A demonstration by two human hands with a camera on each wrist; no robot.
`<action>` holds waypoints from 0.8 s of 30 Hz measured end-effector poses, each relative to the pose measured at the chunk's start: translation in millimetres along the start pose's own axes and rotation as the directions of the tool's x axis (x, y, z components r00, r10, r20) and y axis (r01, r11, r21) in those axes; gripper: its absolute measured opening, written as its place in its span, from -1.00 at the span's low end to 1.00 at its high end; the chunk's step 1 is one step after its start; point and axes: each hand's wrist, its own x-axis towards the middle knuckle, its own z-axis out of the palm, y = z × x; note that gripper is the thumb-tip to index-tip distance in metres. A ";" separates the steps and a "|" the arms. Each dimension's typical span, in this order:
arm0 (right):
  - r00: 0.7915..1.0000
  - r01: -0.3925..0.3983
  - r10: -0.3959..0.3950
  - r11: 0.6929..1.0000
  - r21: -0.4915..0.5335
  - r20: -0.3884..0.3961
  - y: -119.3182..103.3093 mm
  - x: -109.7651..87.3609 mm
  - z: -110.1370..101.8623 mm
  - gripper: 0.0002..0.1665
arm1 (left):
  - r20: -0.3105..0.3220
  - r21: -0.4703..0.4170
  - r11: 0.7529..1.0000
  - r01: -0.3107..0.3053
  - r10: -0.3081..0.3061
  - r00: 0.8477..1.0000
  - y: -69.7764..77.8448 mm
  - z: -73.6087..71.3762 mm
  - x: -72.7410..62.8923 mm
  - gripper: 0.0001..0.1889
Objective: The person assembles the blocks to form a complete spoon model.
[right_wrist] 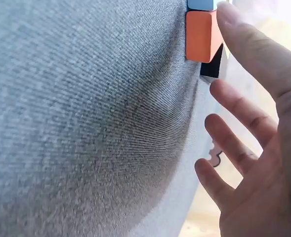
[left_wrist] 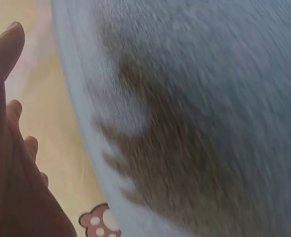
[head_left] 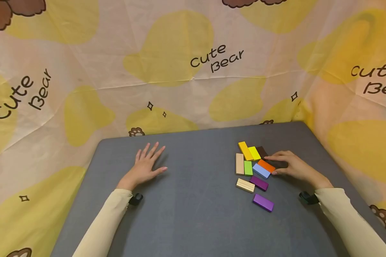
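A cluster of coloured blocks lies on the right of the grey table. It holds an orange block (head_left: 266, 166), a blue block (head_left: 261, 171), a dark brown block (head_left: 262, 152), a yellow block (head_left: 254, 153), an amber block (head_left: 246, 151), a green block (head_left: 248, 168) and a beige block (head_left: 239, 164). My right hand (head_left: 296, 167) is at the cluster's right side, thumb by the orange block's end and index fingertip by the dark brown one; contact is hard to tell. Its fingers look spread in the right wrist view. Away from the blocks, my left hand (head_left: 144, 167) hovers with fingers spread.
Nearer the front lie a striped wooden block (head_left: 245, 185), a dark purple block (head_left: 259, 183) and a violet block (head_left: 263, 202). The grey table (head_left: 193, 214) ends at a back edge against a patterned cloth (head_left: 180, 100), which also hangs at both sides.
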 end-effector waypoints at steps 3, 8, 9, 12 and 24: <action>1.000 -0.012 0.011 0.999 0.037 0.021 2.5 5.4 1.6 -0.40 | 0.004 -0.024 1.000 -0.016 0.016 1.000 5.4 3.0 5.9 -0.11; 1.000 -0.007 0.006 0.997 0.071 0.017 6.2 11.1 4.9 -0.48 | 0.022 -0.056 0.997 -0.043 0.045 0.999 19.0 7.2 17.3 -0.11; 1.000 -0.002 0.001 0.997 0.074 0.011 6.6 11.8 5.5 -0.48 | 0.026 -0.060 0.997 -0.048 0.049 0.998 22.0 8.1 19.7 -0.11; 1.000 0.015 -0.015 0.997 0.081 0.004 6.8 13.3 5.9 -0.50 | 0.037 -0.085 0.995 -0.056 0.059 0.998 30.4 11.5 25.9 -0.11; 0.998 -0.040 0.034 0.994 0.103 0.058 5.5 14.1 5.3 -0.52 | 0.088 -0.169 0.980 -0.102 0.118 0.989 59.9 29.2 53.1 -0.12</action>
